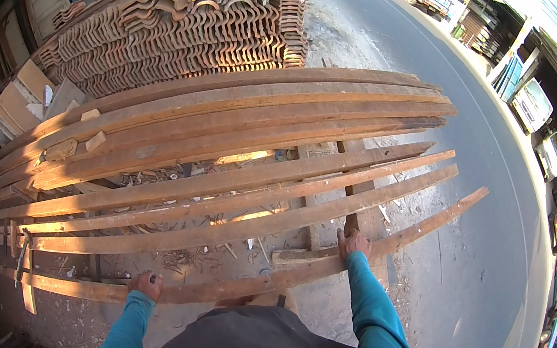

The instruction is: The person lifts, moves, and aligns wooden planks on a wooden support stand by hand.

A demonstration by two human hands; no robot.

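The nearest long wooden beam (pixel 228 293) runs in front of my body, from the lower left up to the right. My left hand (pixel 148 285) is closed around it left of my waist. Farther right, my right hand (pixel 354 244) grips the same beam, beside a dark wooden crosspiece (pixel 354 222). Beyond a gap lies another long beam (pixel 271 227), roughly parallel, with more beams behind it. Near the left ends, a thin dark tool (pixel 22 256) rests against the nearest beam; its kind is unclear.
Several more beams (pixel 251 114) lie side by side on the supports, with small wood blocks (pixel 95 141) on top. Stacked curved roof tiles (pixel 190 43) stand behind. Wood scraps litter the ground below. A road (pixel 446 76) passes on the right, with parked vehicles (pixel 532 105) beyond.
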